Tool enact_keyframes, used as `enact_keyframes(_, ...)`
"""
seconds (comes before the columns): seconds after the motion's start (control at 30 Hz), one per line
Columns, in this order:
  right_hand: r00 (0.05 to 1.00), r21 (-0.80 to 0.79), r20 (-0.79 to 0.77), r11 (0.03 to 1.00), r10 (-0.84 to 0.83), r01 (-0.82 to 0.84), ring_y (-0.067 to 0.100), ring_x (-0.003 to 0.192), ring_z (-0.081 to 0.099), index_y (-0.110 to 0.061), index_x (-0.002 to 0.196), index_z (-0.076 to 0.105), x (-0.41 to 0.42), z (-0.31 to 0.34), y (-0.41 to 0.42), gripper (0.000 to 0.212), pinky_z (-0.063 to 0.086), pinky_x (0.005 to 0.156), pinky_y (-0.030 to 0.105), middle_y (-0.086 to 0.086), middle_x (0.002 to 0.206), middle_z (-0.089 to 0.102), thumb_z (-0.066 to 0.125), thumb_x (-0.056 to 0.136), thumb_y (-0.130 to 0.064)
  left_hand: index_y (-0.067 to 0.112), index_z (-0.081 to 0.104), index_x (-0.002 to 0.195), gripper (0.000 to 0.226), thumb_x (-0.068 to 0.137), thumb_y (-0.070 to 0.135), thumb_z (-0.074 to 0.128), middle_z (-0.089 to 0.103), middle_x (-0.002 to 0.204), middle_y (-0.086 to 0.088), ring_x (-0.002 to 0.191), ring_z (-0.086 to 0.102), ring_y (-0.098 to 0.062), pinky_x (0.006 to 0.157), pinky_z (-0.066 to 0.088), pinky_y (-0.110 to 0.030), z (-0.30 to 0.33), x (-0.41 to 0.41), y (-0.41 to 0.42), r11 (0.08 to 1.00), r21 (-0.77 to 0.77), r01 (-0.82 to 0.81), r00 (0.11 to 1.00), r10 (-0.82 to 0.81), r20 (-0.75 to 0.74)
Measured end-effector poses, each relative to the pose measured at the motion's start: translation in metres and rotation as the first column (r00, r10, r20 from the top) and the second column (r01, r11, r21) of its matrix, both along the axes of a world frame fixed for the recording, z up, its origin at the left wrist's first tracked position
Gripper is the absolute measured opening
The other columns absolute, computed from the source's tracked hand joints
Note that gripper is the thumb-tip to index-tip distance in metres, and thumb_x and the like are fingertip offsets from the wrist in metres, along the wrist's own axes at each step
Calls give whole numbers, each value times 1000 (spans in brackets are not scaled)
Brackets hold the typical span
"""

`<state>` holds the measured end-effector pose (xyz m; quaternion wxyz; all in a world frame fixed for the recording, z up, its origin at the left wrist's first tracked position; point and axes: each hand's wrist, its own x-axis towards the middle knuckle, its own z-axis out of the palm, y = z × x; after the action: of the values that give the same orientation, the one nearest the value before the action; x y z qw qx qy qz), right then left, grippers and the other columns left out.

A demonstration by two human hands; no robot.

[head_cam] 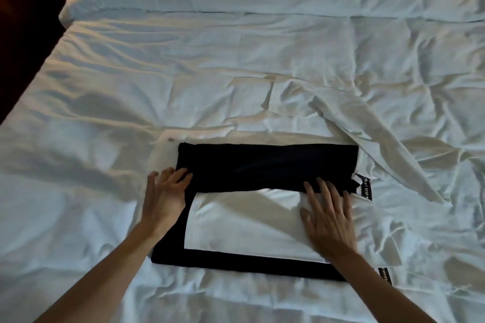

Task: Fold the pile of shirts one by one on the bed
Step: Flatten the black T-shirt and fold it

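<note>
On the rumpled white bed [105, 86], both hands, left hand [164, 195] and right hand [328, 215], lie flat with fingers straight on the half-folded black shirt [267, 164], holding nothing, so the folded flap could easily slip crooked on that soft duvet.

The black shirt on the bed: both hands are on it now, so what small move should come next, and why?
Probably slide both palms outward to flatten the fold. The black shirt is folded over a white sheet and its near edge looks slightly uneven. The left hand presses its left end and the right hand lies flat near its right end, fingers straight, so smoothing seems the easiest next step.
</note>
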<state>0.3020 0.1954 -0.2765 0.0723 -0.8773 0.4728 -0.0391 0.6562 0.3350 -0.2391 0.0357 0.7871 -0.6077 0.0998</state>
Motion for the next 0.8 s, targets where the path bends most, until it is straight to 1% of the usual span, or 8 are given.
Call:
enact_keyframes(0.13,999,43,-29,999,-22,23,25,152,14,-23,155,27,1,-13,4,63,8,121,54,9,163,20,29,98,-47,12,58,136,76,63,37,64,51,145,-11,136,43,-35,114,20,-58,17,-52,-17,987,39,-155,967,160,-196)
enact_keyframes(0.27,999,24,-48,999,-24,25,25,152,13,-20,156,25,0,-18,2,65,11,120,56,9,164,17,26,97,-48,14,34,153,72,90,47,45,27,162,-6,152,17,-23,121,15,-52,14,-146,-70,996,22,84,896,-66,-440)
enact_keyframes(0.33,998,0,-56,1000,-19,19,27,151,16,-18,155,27,-1,-20,2,66,13,120,56,10,164,18,26,97,-47,22,25,157,63,99,45,37,17,165,0,153,7,-18,121,11,-54,-6,-161,-89,986,92,140,888,-84,-452)
enact_keyframes(0.4,999,-26,-49,1000,-16,15,27,150,19,-17,155,28,-1,-24,3,66,13,120,56,10,163,19,27,96,-46,29,26,156,59,101,48,33,17,165,2,153,10,-17,120,10,-57,-29,-136,-89,984,148,101,928,-39,-371)
enact_keyframes(0.5,999,-25,-30,999,-20,19,27,150,20,-19,155,27,0,-26,2,66,11,121,55,9,163,20,29,95,-45,32,33,154,59,99,55,27,24,163,1,150,24,-21,118,12,-60,-47,-64,-51,979,200,-42,982,77,-171)
enact_keyframes(0.6,999,-7,-45,1000,-15,14,25,151,17,-21,156,23,-1,-28,2,66,10,121,54,8,164,17,28,96,-46,25,36,153,62,98,52,24,31,161,-4,148,28,-27,115,10,-65,-46,-10,-12,948,224,-226,966,248,-78)
enact_keyframes(0.73,999,79,-46,997,-1,5,22,152,12,-23,156,22,4,-18,-1,65,8,121,52,6,165,15,30,96,-47,12,36,153,66,99,46,22,25,162,-12,150,21,-33,114,2,-69,-40,-56,-38,889,156,-431,870,455,-190)
enact_keyframes(0.8,993,186,109,980,52,-72,18,153,9,-25,156,26,-4,-9,-8,62,2,122,46,2,165,15,31,97,-47,6,35,152,62,101,40,24,23,162,-14,151,17,-29,118,0,-61,-28,-119,-67,931,5,-365,860,339,-380)
